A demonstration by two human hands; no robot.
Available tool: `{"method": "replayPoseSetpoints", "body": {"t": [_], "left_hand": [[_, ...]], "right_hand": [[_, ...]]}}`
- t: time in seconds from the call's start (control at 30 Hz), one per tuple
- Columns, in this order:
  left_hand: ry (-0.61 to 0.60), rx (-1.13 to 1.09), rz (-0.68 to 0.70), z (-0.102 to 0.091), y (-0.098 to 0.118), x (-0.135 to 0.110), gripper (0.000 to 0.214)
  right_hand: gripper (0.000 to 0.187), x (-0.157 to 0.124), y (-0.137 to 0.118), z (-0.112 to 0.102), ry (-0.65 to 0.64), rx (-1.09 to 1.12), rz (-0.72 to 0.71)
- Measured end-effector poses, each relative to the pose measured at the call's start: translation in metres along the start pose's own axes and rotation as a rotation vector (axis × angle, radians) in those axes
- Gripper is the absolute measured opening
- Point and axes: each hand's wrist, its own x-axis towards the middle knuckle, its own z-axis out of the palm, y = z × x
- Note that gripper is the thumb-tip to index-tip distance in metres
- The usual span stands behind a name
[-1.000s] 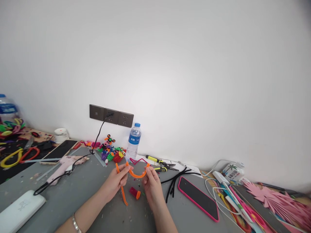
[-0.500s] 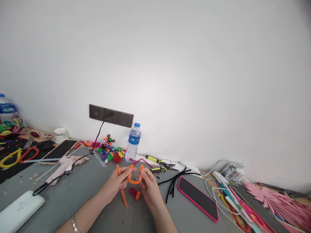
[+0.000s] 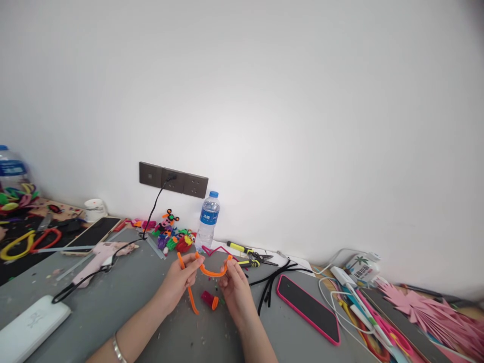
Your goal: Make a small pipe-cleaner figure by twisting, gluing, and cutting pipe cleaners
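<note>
An orange pipe cleaner (image 3: 212, 274) sags in a shallow curve between my two hands. My left hand (image 3: 179, 280) pinches its left part, and a straight orange length hangs down below those fingers to the left; whether it is the same piece I cannot tell. My right hand (image 3: 234, 287) grips the other end between thumb and fingers. On the mat beneath, between my wrists, lies a small dark pink roll (image 3: 206, 298) with an orange end. Black pipe cleaners (image 3: 270, 282) lie just right of my right hand.
A water bottle (image 3: 208, 219) stands against the wall, beside small colourful figures (image 3: 176, 237). Yellow-black pliers (image 3: 251, 256) lie behind my right hand. A pink-cased phone (image 3: 308, 308) is at the right. A pink glue gun (image 3: 98, 259) with a black cord and a white power bank (image 3: 36, 327) are at the left.
My hands have moved apart, the right one going right and slightly up. The orange pipe cleaner has opened from a tight U into a wider, flatter curve.
</note>
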Motion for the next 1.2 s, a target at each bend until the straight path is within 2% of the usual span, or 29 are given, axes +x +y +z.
{"method": "replayPoseSetpoints", "body": {"t": [0.37,0.57,0.7,0.93,1.2], "left_hand": [[0.049,0.013,-0.003,0.002,0.003,0.000,0.045],[0.089,0.001,0.024,-0.003,-0.001,0.004,0.051],[0.091,-0.051,0.038,-0.005,-0.002,0.006,0.048],[0.068,-0.148,0.039,-0.006,0.001,0.005,0.036],[0.172,-0.238,0.051,-0.010,-0.005,0.010,0.042]], "right_hand": [[0.026,0.003,0.000,-0.004,0.180,0.038,-0.055],[0.028,0.005,-0.003,-0.007,0.260,0.026,-0.146],[0.032,0.006,-0.003,-0.010,0.316,-0.008,-0.184],[0.034,0.006,0.003,-0.011,0.253,-0.279,-0.170],[0.033,0.007,0.004,-0.010,0.262,-0.367,-0.184]]}}
